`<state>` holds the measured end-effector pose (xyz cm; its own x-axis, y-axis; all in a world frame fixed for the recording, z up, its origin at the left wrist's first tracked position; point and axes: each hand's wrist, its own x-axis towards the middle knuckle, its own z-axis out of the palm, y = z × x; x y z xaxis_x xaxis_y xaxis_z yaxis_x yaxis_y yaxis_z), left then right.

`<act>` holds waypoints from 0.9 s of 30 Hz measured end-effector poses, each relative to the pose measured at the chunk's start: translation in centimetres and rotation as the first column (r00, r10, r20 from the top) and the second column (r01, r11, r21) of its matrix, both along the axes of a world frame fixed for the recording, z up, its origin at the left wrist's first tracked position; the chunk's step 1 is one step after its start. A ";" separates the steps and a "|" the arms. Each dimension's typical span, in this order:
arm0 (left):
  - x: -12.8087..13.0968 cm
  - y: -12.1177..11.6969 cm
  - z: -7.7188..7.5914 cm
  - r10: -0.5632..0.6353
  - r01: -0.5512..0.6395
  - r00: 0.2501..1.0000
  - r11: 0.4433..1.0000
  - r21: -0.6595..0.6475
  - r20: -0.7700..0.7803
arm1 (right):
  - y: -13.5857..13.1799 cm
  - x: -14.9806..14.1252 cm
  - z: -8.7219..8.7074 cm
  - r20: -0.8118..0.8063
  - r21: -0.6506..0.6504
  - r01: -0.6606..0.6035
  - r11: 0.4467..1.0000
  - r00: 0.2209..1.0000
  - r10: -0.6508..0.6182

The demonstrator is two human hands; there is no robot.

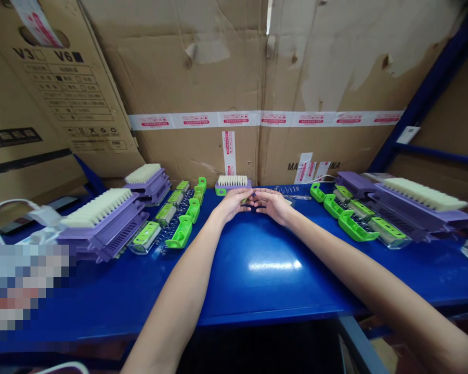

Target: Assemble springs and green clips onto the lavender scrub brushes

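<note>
My left hand [234, 204] and my right hand [273, 205] meet fingertip to fingertip above the blue tabletop. Both are closed in a pinch; whatever lies between them is mostly hidden, with only a speck of yellow-green showing at the left fingers. Just behind my left hand stands a purple brush [234, 182] with pale bristles up and a green end. Behind my right hand lie metal springs [290, 189] and a thin metal tool [300, 197]. A small greyish piece, partly covered, sits beside the right fingers.
Purple brush parts [101, 221] are stacked at left, more brush parts [425, 200] at right. Green clips [180, 232] and clear-and-green cases [145, 236] line the left; similar green clips [354, 227] line the right. Cardboard [195, 78] walls the back. A charger [47, 215] sits far left.
</note>
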<state>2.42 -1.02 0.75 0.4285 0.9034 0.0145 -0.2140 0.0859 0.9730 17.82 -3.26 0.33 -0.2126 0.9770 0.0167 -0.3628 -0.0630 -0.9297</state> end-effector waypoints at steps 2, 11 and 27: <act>0.1 0.0 -0.1 0.004 -0.004 1.000 1.000 -0.006 0.004 | 0.0 0.0 -0.2 -0.032 -0.005 -0.009 1.000 0.999 0.009; 1.1 -0.4 0.1 0.193 -0.174 0.962 0.979 0.111 -0.195 | 0.0 0.6 -0.7 0.011 0.052 0.092 0.994 0.996 -0.093; 1.4 0.4 -0.9 0.227 -0.141 0.930 0.946 0.291 -0.288 | 0.2 0.2 -1.9 0.295 0.290 0.126 0.949 0.931 -0.214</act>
<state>3.81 -0.67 -0.13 0.2765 0.9487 0.1532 0.1183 -0.1918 0.9743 17.99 -3.04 -1.61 -0.0803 0.9684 0.2361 -0.0281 0.2345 -0.9717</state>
